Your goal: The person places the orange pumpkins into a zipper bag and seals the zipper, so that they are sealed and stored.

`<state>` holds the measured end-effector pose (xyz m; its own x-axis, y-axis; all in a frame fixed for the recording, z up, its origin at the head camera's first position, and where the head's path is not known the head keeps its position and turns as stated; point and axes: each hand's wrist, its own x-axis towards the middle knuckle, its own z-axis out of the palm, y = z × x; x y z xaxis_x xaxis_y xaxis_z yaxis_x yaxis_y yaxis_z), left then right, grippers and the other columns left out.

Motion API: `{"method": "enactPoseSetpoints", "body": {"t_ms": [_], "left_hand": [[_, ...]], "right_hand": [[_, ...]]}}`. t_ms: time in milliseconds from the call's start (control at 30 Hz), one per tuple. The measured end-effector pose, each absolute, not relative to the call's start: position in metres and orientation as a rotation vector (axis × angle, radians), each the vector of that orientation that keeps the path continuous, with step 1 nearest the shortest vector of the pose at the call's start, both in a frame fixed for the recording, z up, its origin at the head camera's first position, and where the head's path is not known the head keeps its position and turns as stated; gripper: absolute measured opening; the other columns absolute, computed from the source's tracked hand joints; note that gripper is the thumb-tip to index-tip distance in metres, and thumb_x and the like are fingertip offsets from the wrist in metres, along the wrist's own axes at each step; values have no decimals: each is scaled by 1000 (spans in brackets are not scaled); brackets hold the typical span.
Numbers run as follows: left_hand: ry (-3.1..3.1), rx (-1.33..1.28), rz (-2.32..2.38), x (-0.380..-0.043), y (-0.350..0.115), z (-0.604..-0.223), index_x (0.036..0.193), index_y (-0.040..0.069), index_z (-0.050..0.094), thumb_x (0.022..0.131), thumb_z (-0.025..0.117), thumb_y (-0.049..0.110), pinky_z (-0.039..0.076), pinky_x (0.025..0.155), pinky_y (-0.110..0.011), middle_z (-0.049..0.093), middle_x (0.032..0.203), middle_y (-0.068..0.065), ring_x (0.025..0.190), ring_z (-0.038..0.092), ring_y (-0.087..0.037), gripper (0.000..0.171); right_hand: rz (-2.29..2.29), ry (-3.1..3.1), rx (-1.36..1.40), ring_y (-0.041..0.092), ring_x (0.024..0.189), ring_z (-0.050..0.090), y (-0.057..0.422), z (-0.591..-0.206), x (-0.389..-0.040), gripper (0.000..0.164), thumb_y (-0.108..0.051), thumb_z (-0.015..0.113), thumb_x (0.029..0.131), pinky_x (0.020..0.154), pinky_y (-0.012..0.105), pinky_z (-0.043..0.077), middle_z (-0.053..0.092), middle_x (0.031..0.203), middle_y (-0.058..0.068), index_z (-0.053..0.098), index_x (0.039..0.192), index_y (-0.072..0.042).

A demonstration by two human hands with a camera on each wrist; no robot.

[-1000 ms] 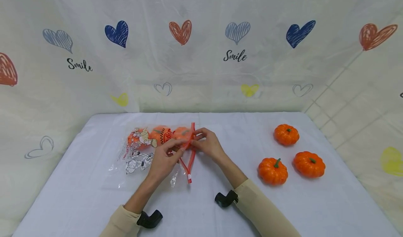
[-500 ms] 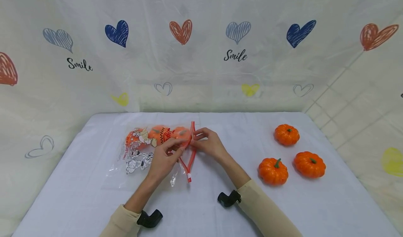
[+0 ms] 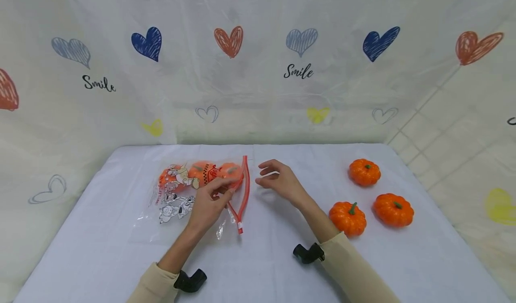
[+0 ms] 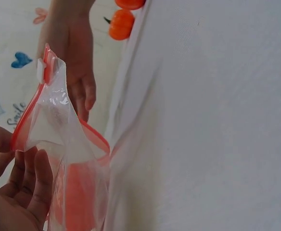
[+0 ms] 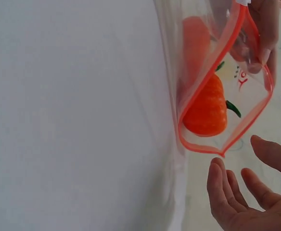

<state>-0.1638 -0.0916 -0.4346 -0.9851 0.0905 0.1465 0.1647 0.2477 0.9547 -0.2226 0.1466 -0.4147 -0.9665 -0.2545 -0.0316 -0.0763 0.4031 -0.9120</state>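
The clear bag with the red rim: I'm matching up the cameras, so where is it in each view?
Head: the bag lies left of centre, in the lower half.
Left wrist: left side, reaching the bottom edge.
Right wrist: upper part, right of centre.
Shared landmark: the left hand, pinching the bag in all three.

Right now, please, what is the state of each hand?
Left hand: closed, pinching the printed, red-edged, clear plastic bag at its open mouth.
Right hand: open, holding nothing, beside the bag.

left hand [image 3: 208,204] pinches; right hand [image 3: 284,183] hovers, loosely curved.
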Motion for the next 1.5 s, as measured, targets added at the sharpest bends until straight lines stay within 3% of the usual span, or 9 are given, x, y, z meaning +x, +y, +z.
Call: {"method": "enactPoseSetpoints", "body": {"t_ms": [267, 600, 933, 1233, 1500], "left_hand": [[-2421, -235, -1873, -163, -91, -435, 129, 16, 74, 100, 68, 14, 54, 68, -17, 67, 108, -12, 92, 59, -20, 29], [-2422, -232, -1881, -162, -93, -437, 129, 17, 74, 99, 69, 17, 54, 70, -17, 68, 113, -11, 98, 58, -21, 30], [-2415, -224, -1876, -163, -92, -437, 128, 16, 74, 99, 69, 14, 55, 69, -18, 68, 111, -12, 95, 58, -21, 30], [-2403, -232, -1894, -164, -91, -437, 128, 16, 74, 99, 69, 15, 56, 69, -18, 68, 112, -12, 95, 59, -21, 30], [-2395, -239, -1884, -165, -91, -434, 127, 14, 75, 99, 67, 12, 55, 67, -18, 68, 107, -14, 88, 60, -20, 29]], "right_hand": [[-1516, 2559, -329, 29, 118, 70, 173, -398, -217, 47, -22, 78, 94, 97, 43, 61, 64, 135, 18, 61, 137, -15], [-1490, 2565, -367, 26, 124, 68, 208, -385, -207, 50, -28, 82, 91, 101, 47, 58, 64, 137, 5, 61, 135, -19], [-1438, 2648, -331, 27, 125, 68, 240, -374, -195, 49, -33, 78, 94, 105, 51, 56, 64, 140, 6, 61, 136, -17], [-1390, 2684, -308, 30, 128, 66, 260, -369, -190, 49, -36, 78, 94, 101, 42, 59, 63, 140, 4, 60, 136, -19], [-1395, 2678, -316, 34, 127, 66, 275, -369, -183, 48, -34, 77, 95, 90, 19, 58, 64, 139, 8, 61, 135, -14]]}}
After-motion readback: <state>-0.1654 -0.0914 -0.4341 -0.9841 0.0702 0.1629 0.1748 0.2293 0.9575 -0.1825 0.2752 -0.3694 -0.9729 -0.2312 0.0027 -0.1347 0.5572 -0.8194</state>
